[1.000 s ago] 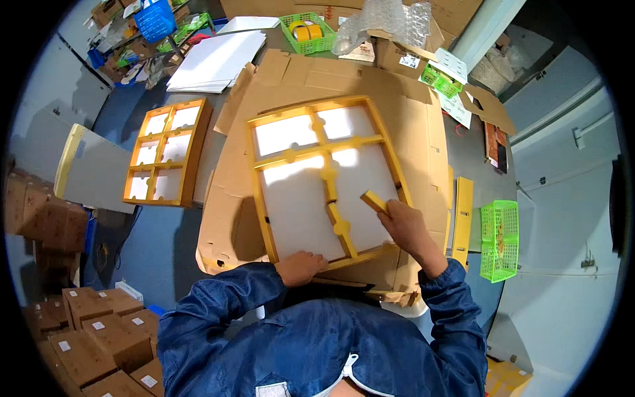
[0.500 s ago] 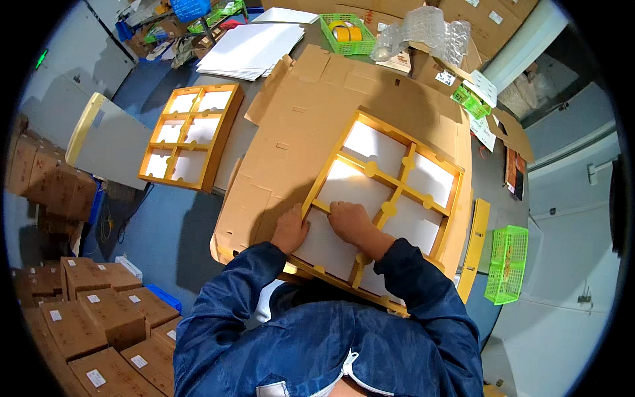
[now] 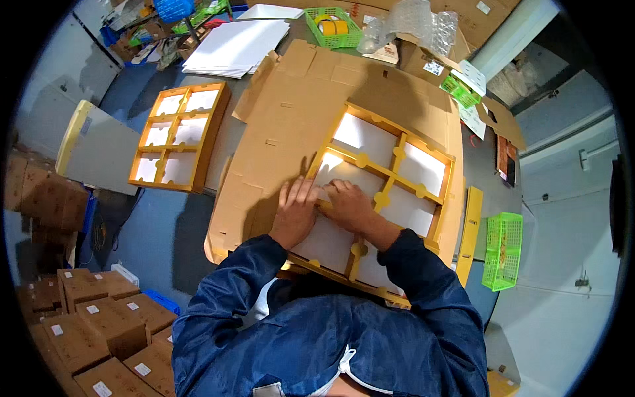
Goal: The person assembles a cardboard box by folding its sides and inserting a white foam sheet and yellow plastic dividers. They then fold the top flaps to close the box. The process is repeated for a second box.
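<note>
A yellow compartment frame (image 3: 395,151) with white panels in its cells lies tilted on the brown cardboard sheet before me. My left hand (image 3: 296,213) is laid over the frame's left side wall, its fingers bent over the rim. Right beside it, my right hand (image 3: 350,206) reaches across the white panel with curled fingers, pinching at the left end of a cross divider where it meets that wall. The two hands nearly touch, and they hide the joint and the fingertips. Small round yellow tabs (image 3: 381,199) sit along the dividers.
A second yellow compartment frame (image 3: 210,143) stands at the table's left edge. Behind are white sheets (image 3: 235,46), a green basket with tape rolls (image 3: 333,28) and bubble wrap (image 3: 417,25). On the right are a yellow strip (image 3: 470,231) and a green basket (image 3: 503,251). Cartons (image 3: 109,324) fill the lower left.
My left hand has slid up along the frame's side wall, closer to my right hand, with its fingers now over the rim. My right hand has shifted slightly upward. The whole view has moved a little.
</note>
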{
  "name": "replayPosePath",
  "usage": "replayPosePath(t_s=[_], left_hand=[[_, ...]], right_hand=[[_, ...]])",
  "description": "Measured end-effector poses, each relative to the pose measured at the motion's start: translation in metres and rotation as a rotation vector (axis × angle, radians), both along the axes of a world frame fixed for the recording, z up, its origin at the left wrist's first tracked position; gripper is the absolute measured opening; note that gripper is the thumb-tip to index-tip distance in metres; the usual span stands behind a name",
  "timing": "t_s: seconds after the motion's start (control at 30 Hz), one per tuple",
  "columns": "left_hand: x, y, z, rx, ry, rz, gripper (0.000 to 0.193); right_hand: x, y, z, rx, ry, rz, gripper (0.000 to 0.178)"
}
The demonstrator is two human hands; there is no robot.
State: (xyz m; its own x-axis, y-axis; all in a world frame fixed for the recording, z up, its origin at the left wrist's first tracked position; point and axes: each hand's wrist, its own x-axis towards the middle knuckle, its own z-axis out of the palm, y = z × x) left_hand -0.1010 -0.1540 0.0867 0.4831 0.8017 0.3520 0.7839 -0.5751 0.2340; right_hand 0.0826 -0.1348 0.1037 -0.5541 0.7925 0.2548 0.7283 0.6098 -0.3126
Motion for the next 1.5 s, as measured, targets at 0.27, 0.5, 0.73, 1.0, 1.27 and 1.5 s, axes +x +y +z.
replayPosePath(t_s=[0.27, 0.5, 0.73, 1.0, 1.27, 1.5], left_hand=[[0.079, 0.019, -0.016, -0.044, 0.011, -0.677, 0.020], [0.078, 0.013, -0.014, -0.008, 0.011, -0.620, 0.009], [0.104, -0.069, -0.012, -0.449, -0.110, 0.056, 0.035], [0.129, -0.071, -0.040, -0.443, -0.216, 0.141, 0.023], [0.132, -0.073, -0.044, -0.459, -0.368, 0.117, 0.023], [0.127, -0.067, -0.038, -0.523, -0.433, 0.150, 0.021]], right_hand=[[0.115, -0.070, 0.031, -0.548, -0.231, -0.236, 0.036], [0.108, -0.075, 0.020, -0.542, -0.289, -0.210, 0.032], [0.113, -0.070, 0.013, -0.542, -0.247, -0.179, 0.030], [0.119, -0.053, 0.011, -0.732, -0.164, -0.208, 0.031], [0.120, -0.051, 0.007, -1.028, -0.020, -0.238, 0.031], [0.116, -0.053, 0.006, -0.893, -0.177, -0.226, 0.033]])
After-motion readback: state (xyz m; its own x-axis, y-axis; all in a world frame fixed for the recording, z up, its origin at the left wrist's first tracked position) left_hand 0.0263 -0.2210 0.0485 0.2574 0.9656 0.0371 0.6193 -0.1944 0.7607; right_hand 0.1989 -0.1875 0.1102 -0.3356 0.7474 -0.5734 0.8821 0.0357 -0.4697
